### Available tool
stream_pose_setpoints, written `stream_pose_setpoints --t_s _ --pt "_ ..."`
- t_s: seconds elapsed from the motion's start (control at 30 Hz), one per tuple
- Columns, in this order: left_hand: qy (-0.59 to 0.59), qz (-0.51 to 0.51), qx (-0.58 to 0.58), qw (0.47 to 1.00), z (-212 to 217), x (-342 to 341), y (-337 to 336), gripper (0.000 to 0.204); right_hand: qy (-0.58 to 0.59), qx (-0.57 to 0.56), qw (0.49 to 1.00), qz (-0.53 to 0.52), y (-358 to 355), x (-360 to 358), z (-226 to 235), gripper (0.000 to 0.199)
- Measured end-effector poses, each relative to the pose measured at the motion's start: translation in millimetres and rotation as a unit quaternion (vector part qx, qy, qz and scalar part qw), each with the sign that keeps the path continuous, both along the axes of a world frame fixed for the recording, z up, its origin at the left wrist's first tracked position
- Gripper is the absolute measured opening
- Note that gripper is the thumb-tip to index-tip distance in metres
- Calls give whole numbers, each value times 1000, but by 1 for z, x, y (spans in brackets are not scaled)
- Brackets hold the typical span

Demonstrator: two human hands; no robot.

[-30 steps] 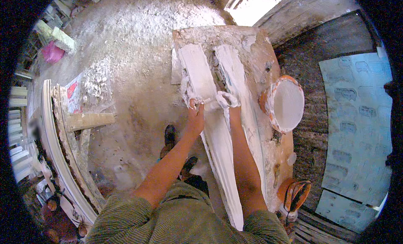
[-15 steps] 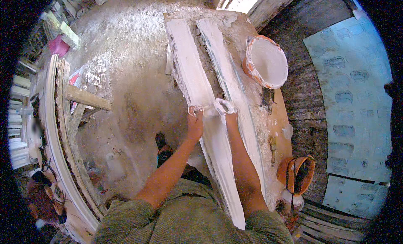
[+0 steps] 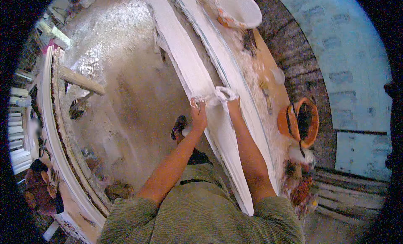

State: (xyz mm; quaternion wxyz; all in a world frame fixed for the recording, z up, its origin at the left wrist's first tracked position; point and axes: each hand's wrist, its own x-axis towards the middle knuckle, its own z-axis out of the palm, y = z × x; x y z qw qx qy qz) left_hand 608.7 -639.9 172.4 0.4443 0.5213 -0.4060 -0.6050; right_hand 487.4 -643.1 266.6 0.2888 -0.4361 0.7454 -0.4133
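A long white plaster moulding strip (image 3: 184, 59) lies along a workbench (image 3: 252, 72), running from the top of the view down to my body. My left hand (image 3: 199, 114) grips the strip's left edge. My right hand (image 3: 226, 95), coated in white plaster, presses down on the strip's top just beside the left hand. A second long white strip (image 3: 218, 55) lies parallel on the right. Wet white plaster covers the strip between my two hands.
A white-filled bucket (image 3: 237, 9) stands at the bench's far end and an orange bowl (image 3: 300, 122) with a tool sits at right. Curved plaster mouldings (image 3: 50, 130) and a wooden bar (image 3: 82, 80) lie on the dusty floor at left. Blue panels (image 3: 348, 63) line the right side.
The view has swung so the strips and bucket shifted up and right. Both hands have slid along the strip, staying side by side on the wet plaster.
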Motion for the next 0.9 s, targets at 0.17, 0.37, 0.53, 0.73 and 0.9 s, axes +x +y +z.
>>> stream_pose_setpoints --t_s 0.17,0.37,0.53,0.73,0.9 --pt "-23 -24 27 999 1 -10 82 64 -11 -2 1000 -5 81 -15 -8 23" --pt "19 -55 16 998 3 -21 181 59 -69 37 996 -37 186 -36 -23 24" --pt "7 56 -34 998 -7 -44 275 39 -25 29 999 -20 277 -50 -29 23" --pt "11 0 -23 1000 -5 -48 379 45 -69 28 997 -3 385 -64 -31 24" --pt "-3 47 -79 996 19 -58 478 34 -17 -51 998 33 475 -73 -37 21"
